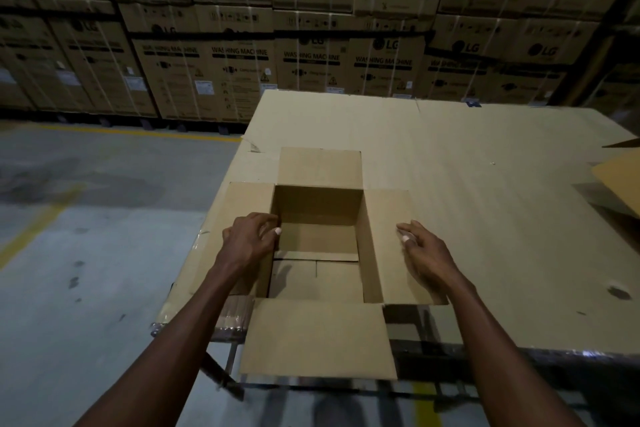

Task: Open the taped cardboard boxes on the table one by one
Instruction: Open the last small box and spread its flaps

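Cardboard box (318, 218) flaps spread; left hand (247, 241) gripping left rim, right hand (427, 253) relaxed.

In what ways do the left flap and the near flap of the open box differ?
The left flap lies on the cardboard-covered table; the near flap hangs out past the table's edge. The left hand rests on the left flap at the opening's rim; no hand touches the near flap. Both are plain brown cardboard, folded outward from the open box.

Warehouse: stacked washing-machine cartons (239, 80) line the back wall, w/ yellow floor lines (138, 132) on bare concrete floor (104, 218).
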